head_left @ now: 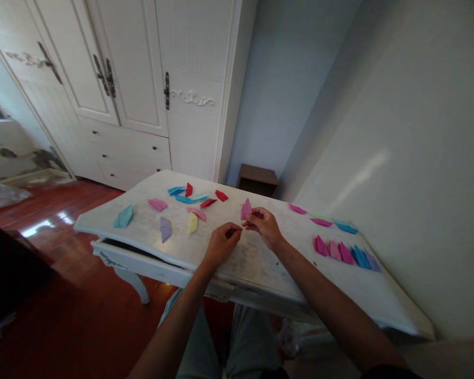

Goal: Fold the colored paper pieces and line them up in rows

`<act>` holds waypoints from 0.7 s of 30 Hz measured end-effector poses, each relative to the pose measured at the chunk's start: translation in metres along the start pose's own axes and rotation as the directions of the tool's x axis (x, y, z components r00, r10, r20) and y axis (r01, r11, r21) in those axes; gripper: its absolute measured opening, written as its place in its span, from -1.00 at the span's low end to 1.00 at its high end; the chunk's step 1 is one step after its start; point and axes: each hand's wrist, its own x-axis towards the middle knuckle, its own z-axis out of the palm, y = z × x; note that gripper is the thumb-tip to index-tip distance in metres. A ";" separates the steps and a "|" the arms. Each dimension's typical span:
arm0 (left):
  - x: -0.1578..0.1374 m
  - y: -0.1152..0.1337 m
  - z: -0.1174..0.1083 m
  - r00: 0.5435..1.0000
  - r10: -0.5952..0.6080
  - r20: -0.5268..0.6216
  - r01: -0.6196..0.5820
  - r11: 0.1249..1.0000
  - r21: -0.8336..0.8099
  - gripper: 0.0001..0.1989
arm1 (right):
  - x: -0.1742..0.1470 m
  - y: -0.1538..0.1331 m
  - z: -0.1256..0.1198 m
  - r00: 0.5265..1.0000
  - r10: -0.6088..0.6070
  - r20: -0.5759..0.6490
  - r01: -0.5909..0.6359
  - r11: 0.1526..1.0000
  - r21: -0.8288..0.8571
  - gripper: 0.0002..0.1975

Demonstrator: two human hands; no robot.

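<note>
My right hand (264, 226) pinches a pink folded paper piece (246, 209) between thumb and fingers, above the white table (256, 268). Just to its left is my left hand (222, 245), closed with thumb and fingertips together; whatever it may hold is too small or hidden to make out. Folded papers lie beyond and left of my left hand: a yellow one (193, 223), a lavender one (165, 229), a teal one (123, 217), a pink one (157, 204), a red one (221, 195) and several more in red and blue.
On the table's right side, several folded papers stand in a row, including a magenta one (321, 245) and a blue one (360, 257). Behind them lies another blue paper (345, 226) near the wall. A drawer (142, 258) sits slightly open. A white wardrobe (197, 63) stands behind.
</note>
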 end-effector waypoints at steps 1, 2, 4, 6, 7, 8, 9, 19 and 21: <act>0.000 0.000 0.000 1.000 -0.004 -0.001 0.004 1.000 -0.010 -0.77 | -0.004 -0.001 -0.006 1.000 0.015 -0.018 -0.014 0.999 0.039 -0.66; 0.000 0.001 0.000 1.000 -0.007 -0.001 0.007 1.000 -0.019 -0.77 | -0.008 -0.001 -0.012 0.999 0.026 -0.036 -0.024 0.997 0.071 -0.65; 0.000 0.002 0.000 1.000 -0.008 -0.006 0.007 0.999 -0.032 -0.76 | -0.015 0.001 -0.025 0.996 0.040 -0.075 -0.032 0.994 0.108 -0.65; 0.000 0.004 0.000 1.000 -0.012 -0.015 0.011 0.999 -0.039 -0.76 | -0.019 0.005 -0.039 0.993 0.032 -0.113 -0.022 0.996 0.091 -0.65; -0.001 0.004 0.000 1.000 -0.017 -0.018 0.017 0.999 -0.043 -0.75 | -0.021 0.007 -0.045 0.991 0.020 -0.130 -0.012 0.998 0.062 -0.66; -0.001 0.005 0.000 1.000 -0.024 -0.020 0.023 0.999 -0.048 -0.75 | -0.022 0.010 -0.051 0.990 0.007 -0.141 -0.003 1.000 0.026 -0.67; -0.001 0.006 0.000 0.999 -0.033 -0.023 0.032 0.998 -0.054 -0.74 | -0.022 0.011 -0.056 0.989 -0.006 -0.149 0.005 1.000 -0.007 -0.68; -0.004 0.017 -0.001 0.993 -0.107 -0.046 0.106 0.994 -0.029 -0.69 | -0.018 0.010 -0.073 0.981 0.022 -0.191 -0.029 0.999 -0.033 -0.70; -0.004 0.018 -0.001 0.994 -0.103 -0.048 0.102 0.995 -0.015 -0.68 | -0.018 0.009 -0.072 0.983 0.025 -0.183 -0.033 0.999 -0.042 -0.70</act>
